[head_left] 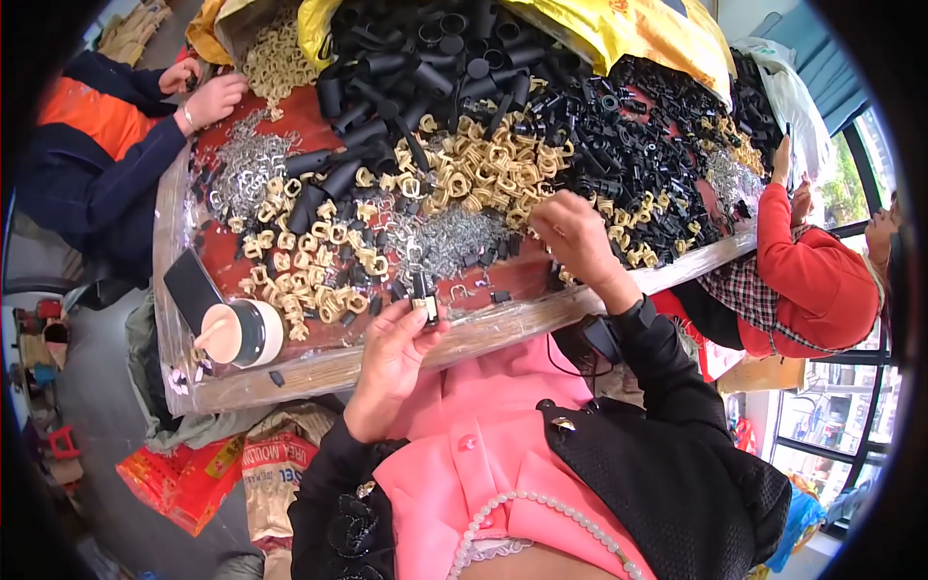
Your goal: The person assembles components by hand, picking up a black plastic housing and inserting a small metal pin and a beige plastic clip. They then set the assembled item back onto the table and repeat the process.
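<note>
I observe through the head camera; clock directions are taken from the small black part (431,307), with 12 toward the far side of the table. The part is located just above the near table edge, in front of the torso. The left hand (394,343) pinches it between thumb and fingers, holding it roughly upright with a cream-coloured piece on its face. This grip probably leaves the upper end free and readable from above.

The right hand (575,237) is at 2 o'clock, above the near side of the tan ring pile (503,169). Its fingers curl inward; I cannot tell whether the tips close on anything. The position appears to suit short reaches between the stock and the held part.

Directly beyond the left hand, at 12 to 1 o'clock, lies a heap of metal clips (449,240), presumably near because small pieces need close access. Loose tan rings (314,253) occupy 10 o'clock. Black tubes (425,72) fill the far zone at 12; black fittings (628,130) lie toward 2. Separate heaps presumably keep kinds distinguishable, although their borders mix.

Near 9 o'clock, a round container (259,331) stands at the table corner, likely to stay outside the reach path. One co-worker (106,164) sits at 10 o'clock, another (817,275) at 3.
</note>
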`<move>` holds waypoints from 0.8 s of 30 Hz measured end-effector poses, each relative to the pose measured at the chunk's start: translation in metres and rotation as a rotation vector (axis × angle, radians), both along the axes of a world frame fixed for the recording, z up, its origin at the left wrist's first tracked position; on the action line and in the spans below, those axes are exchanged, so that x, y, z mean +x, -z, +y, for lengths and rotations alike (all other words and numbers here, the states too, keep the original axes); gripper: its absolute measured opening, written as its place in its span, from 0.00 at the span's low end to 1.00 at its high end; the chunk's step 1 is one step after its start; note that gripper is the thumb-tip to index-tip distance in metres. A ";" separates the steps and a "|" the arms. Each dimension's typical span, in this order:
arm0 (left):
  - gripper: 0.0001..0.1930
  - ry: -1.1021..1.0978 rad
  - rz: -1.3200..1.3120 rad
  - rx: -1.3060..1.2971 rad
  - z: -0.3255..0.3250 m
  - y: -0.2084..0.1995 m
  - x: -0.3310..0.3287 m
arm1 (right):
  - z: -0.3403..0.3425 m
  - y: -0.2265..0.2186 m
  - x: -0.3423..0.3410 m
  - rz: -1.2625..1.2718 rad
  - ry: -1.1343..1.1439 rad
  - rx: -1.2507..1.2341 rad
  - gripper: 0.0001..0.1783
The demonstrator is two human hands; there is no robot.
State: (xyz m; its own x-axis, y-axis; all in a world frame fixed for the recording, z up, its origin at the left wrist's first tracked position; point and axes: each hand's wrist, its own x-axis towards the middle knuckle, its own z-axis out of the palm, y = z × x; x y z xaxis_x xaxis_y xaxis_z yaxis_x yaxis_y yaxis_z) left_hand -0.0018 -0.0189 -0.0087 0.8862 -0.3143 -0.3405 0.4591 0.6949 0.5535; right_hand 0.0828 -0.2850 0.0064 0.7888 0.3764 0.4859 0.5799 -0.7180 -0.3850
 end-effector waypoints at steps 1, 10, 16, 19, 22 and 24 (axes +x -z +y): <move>0.10 -0.004 0.010 -0.004 0.000 0.001 -0.001 | 0.003 0.002 -0.006 0.010 -0.004 -0.004 0.07; 0.11 0.033 0.001 0.020 -0.005 0.001 -0.002 | 0.020 0.018 -0.019 0.010 -0.001 -0.347 0.09; 0.11 0.034 0.008 0.013 -0.006 0.000 -0.004 | 0.019 0.017 -0.023 -0.003 -0.015 -0.374 0.09; 0.11 0.035 0.005 0.017 -0.006 0.001 -0.003 | 0.018 0.017 -0.021 0.024 -0.028 -0.223 0.08; 0.11 0.037 0.001 0.020 -0.005 0.002 -0.003 | 0.023 0.008 -0.022 0.185 -0.024 -0.019 0.06; 0.11 0.047 -0.006 0.022 -0.006 0.001 -0.001 | 0.028 0.000 -0.026 0.477 0.008 0.239 0.06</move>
State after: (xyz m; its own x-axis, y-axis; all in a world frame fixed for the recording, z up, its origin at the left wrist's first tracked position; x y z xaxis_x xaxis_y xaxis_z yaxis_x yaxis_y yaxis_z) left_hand -0.0033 -0.0245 -0.0097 0.8729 -0.3480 -0.3420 0.4872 0.6607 0.5711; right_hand 0.0571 -0.2569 0.0067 0.9453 0.2926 0.1441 0.2955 -0.5815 -0.7580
